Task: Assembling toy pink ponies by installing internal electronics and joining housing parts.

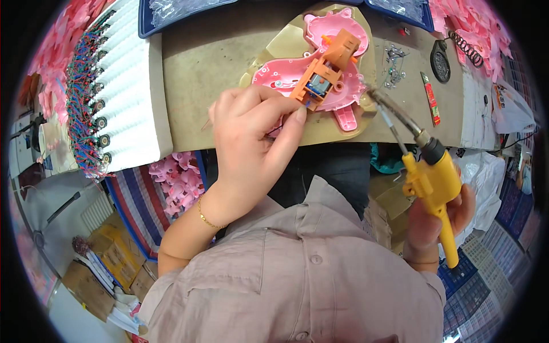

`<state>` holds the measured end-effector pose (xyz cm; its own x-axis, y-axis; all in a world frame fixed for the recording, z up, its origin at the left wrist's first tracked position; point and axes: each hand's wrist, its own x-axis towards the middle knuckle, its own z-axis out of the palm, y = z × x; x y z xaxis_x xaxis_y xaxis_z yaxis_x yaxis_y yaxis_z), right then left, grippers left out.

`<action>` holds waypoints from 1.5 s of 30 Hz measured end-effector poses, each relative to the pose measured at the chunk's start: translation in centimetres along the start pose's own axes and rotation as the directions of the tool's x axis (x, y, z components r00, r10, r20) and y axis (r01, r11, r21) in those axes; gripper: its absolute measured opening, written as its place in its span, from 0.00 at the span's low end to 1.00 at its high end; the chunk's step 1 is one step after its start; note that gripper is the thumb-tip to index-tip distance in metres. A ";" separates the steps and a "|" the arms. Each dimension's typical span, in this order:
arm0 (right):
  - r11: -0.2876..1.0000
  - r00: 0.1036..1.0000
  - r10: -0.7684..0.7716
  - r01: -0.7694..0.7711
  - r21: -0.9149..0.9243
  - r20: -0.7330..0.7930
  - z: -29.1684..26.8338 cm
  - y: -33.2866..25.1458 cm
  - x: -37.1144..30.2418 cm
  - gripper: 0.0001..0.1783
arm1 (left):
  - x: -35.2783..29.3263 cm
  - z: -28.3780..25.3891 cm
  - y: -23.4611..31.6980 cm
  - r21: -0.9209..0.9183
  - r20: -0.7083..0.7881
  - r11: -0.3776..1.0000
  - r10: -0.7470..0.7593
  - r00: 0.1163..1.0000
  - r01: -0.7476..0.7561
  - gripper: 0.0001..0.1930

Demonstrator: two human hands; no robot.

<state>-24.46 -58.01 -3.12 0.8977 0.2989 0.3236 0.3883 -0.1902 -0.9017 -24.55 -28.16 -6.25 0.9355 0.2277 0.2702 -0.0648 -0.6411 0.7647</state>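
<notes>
My right hand (443, 220) is wrapped round the handle of a yellow soldering gun (436, 177), whose metal tip points up and left. The tip ends just right of a pink plastic toy shell (337, 20), lying in a tan holder (291, 43). On that shell sits an orange gearbox (343, 48) with a small silver motor (319, 85). My left hand (249, 128) is closed, thumb and forefinger pinched at the near end of the gearbox beside the motor. What lies in that pinch is mostly hidden; a thin strand shows left of the hand.
White foam trays (131, 86) with bundled coloured wires (86, 108) and small round parts stand at the left. Loose screws (394, 63), a red strip (430, 98), a black oval part (440, 60) and a coiled spring (466, 48) lie right. Blue bins (189, 17) line the back.
</notes>
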 end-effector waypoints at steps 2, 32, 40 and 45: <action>1.000 0.990 0.024 -0.026 0.015 0.142 0.6 -1.2 0.3 0.36 | -0.1 0.4 -0.2 0.039 -0.011 0.999 0.035 0.999 -0.034 0.02; 0.956 0.609 0.244 -0.284 -0.080 0.754 2.0 -0.9 5.3 0.34 | 0.1 0.4 -0.5 0.040 0.001 0.998 0.045 0.999 -0.045 0.01; 0.990 0.819 0.027 -0.102 0.100 0.573 0.9 0.8 1.5 0.33 | 0.3 0.3 -0.4 0.041 0.018 0.999 0.030 0.999 -0.030 0.02; 0.996 0.828 -0.086 0.083 0.031 0.554 0.4 -0.4 2.5 0.33 | 0.6 -0.3 0.3 0.150 0.034 0.984 0.091 0.995 -0.095 0.03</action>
<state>-22.41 -56.78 -2.11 0.5942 0.7824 0.1866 0.4550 -0.1356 -0.8801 -24.14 -28.03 -5.70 0.9371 0.1432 0.3184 -0.1007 -0.7623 0.6394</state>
